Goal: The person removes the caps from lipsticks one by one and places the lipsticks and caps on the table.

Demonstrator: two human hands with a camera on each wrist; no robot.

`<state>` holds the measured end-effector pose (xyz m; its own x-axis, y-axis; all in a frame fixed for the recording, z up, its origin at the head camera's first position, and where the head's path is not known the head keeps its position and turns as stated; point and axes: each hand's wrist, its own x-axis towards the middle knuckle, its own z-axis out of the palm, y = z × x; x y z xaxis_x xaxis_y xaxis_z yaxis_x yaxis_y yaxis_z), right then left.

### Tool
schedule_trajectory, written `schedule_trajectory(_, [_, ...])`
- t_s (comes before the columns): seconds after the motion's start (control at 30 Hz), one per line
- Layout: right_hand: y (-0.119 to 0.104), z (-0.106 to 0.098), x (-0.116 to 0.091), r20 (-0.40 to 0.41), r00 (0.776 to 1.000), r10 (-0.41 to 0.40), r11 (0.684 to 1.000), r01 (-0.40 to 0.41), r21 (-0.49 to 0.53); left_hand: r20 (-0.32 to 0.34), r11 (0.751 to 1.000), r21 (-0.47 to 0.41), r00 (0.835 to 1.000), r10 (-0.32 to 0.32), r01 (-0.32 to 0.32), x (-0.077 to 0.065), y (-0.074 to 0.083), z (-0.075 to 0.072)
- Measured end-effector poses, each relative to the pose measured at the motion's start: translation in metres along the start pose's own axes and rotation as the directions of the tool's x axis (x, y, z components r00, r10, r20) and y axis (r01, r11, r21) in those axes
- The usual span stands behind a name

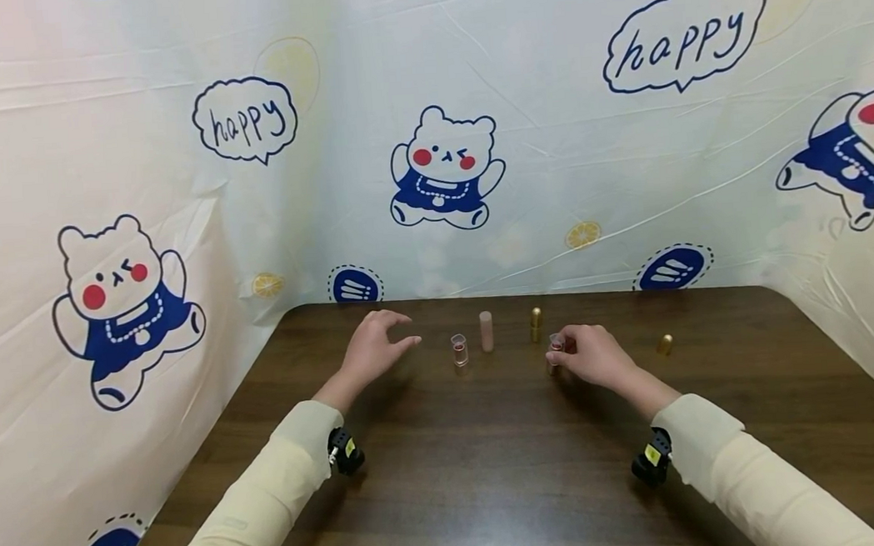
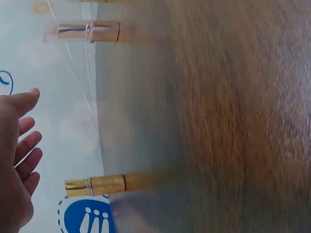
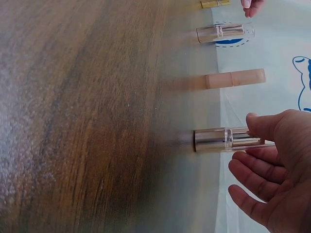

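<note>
My right hand point(image 1: 596, 355) pinches the clear cap of a lipstick point(image 3: 211, 140) between thumb and forefinger. That lipstick has a shiny metallic base and stands upright on the table, partly hidden by the fingers in the head view. My left hand point(image 1: 374, 344) hovers with fingers loosely curved and nothing in them. Close to it, a gold lipstick tube point(image 2: 108, 185) stands in the left wrist view; the hand hides it in the head view. Right of the left hand stands another clear-capped lipstick point(image 1: 460, 352).
A matte pink tube point(image 1: 486, 332) and a gold lipstick tube point(image 1: 536, 324) stand between the hands. A further gold tube point(image 1: 665, 344) is right of the right hand. The dark wooden table point(image 1: 449, 473) ends at a printed curtain point(image 1: 552, 182).
</note>
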<state>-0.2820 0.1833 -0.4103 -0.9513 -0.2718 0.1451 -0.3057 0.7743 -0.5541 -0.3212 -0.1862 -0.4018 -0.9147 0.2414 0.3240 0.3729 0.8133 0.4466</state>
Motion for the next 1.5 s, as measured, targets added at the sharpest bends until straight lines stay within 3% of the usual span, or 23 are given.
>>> schedule_trajectory(0.37, [0.0, -0.003, -0.002, 0.001, 1.0, -0.001, 1.0, 0.001, 0.02, 0.015, 0.997, 0.017, 0.997, 0.069, -0.07, -0.003, 0.012, 0.008])
schedule_trajectory(0.77, [-0.005, -0.004, -0.007, -0.02, 1.0, -0.004, 0.999, 0.005, 0.054, 0.078, 0.995, -0.009, 0.991, 0.105, -0.104, -0.009, 0.029, 0.016])
schedule_trajectory(1.07, [-0.009, -0.002, -0.01, -0.037, 0.999, -0.028, 0.996, 0.031, 0.089, 0.084, 0.987, -0.033, 0.983, 0.161, -0.159, -0.014, 0.039, 0.021])
schedule_trajectory(1.5, [-0.021, 0.003, -0.017, -0.035, 0.998, -0.052, 0.988, 0.056, 0.144, 0.115, 0.974, -0.135, 0.973, 0.2, -0.184, -0.023, 0.053, 0.031])
